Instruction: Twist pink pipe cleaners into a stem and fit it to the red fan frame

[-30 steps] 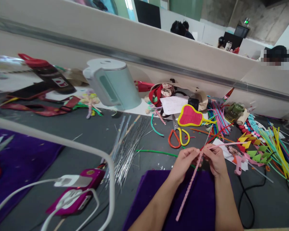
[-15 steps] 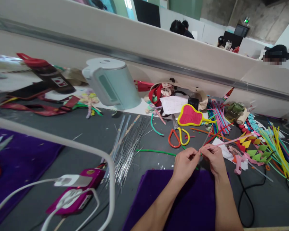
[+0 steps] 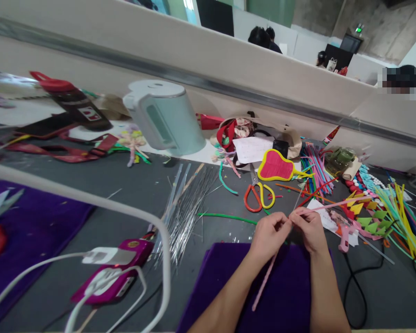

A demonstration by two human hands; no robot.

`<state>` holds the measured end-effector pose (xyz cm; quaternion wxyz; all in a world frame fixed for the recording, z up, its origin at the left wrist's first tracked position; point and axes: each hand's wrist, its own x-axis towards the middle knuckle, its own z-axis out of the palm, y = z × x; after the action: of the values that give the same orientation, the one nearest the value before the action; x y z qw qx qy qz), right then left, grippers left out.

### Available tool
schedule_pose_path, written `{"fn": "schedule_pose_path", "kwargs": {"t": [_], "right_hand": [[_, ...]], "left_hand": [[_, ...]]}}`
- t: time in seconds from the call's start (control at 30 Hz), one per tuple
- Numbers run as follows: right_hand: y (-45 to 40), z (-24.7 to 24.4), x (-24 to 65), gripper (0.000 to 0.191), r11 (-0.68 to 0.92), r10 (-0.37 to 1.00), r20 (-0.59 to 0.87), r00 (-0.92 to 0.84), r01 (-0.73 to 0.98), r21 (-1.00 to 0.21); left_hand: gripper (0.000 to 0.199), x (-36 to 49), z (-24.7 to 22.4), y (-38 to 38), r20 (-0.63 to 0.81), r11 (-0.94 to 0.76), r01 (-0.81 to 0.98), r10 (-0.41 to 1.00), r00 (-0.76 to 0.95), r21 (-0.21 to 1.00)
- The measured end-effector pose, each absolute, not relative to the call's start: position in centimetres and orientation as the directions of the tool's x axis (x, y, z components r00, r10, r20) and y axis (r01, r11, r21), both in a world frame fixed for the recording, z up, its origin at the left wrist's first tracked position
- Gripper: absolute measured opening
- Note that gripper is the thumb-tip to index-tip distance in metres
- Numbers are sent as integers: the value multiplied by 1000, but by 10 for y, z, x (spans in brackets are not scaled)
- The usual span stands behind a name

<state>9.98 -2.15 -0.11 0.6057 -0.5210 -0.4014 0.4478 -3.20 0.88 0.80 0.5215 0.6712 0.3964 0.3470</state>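
Observation:
A pink pipe cleaner (image 3: 336, 204) runs through the fingertips of both hands, above a folded purple cloth (image 3: 225, 282). My left hand (image 3: 271, 235) pinches it, and a pink length hangs from under that hand down over the cloth. Close beside it, almost touching, my right hand (image 3: 308, 226) is closed on the pipe cleaner, whose long free end points right. The exact spot between the fingertips is hidden. Just beyond the hands lie scissors (image 3: 260, 196) with orange and yellow handles. A green pipe cleaner (image 3: 229, 218) lies to the left of my left hand.
Thin metal wires (image 3: 190, 208) lie left of the cloth. A kettle (image 3: 169, 120) stands behind them. A magenta power strip (image 3: 114, 273) with white cables is at the front left. Bundled pipe cleaners (image 3: 405, 222) and a pink glue gun (image 3: 345, 238) lie right.
A pink length now shows hanging below my left hand over the cloth; it was not visible before. Both hands keep their pinch in nearly the same place. The view has shifted slightly.

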Motion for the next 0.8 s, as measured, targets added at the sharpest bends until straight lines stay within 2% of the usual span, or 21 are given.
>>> {"fn": "schedule_pose_path", "kwargs": {"t": [0.03,0.1,0.17,0.27,0.4,0.53,0.63,0.73,0.8], "right_hand": [[-22,-1,100,17,57,967,9,256,-180,-982],[-22,-1,101,19,60,977,3,213,-260,-964],[-23,-1,101,20,70,983,14,186,-301,-951],[-23,0,101,19,91,982,31,188,-322,-942],[-23,0,102,18,61,985,1,175,-336,-940],[-22,-2,105,17,14,984,-46,173,-330,-944],[-21,-4,106,17,-14,977,-77,200,-297,-955],[-19,-6,105,17,-28,966,-85,242,-231,-973],[-18,-7,105,17,-19,958,-66,280,-168,-986]], "left_hand": [[26,-33,9,11,-59,45,40,856,514,998],[28,-35,11,14,-207,383,-139,731,650,913],[28,-36,10,16,-264,568,-199,627,732,799],[29,-37,6,17,-275,662,-213,552,787,718],[26,-35,1,17,-285,696,-260,564,775,669],[22,-32,0,19,-290,639,-316,660,693,701],[22,-30,1,18,-264,501,-266,753,603,824],[23,-28,3,12,-128,178,-78,892,433,981],[23,-27,4,7,56,-92,105,951,304,990]]}}
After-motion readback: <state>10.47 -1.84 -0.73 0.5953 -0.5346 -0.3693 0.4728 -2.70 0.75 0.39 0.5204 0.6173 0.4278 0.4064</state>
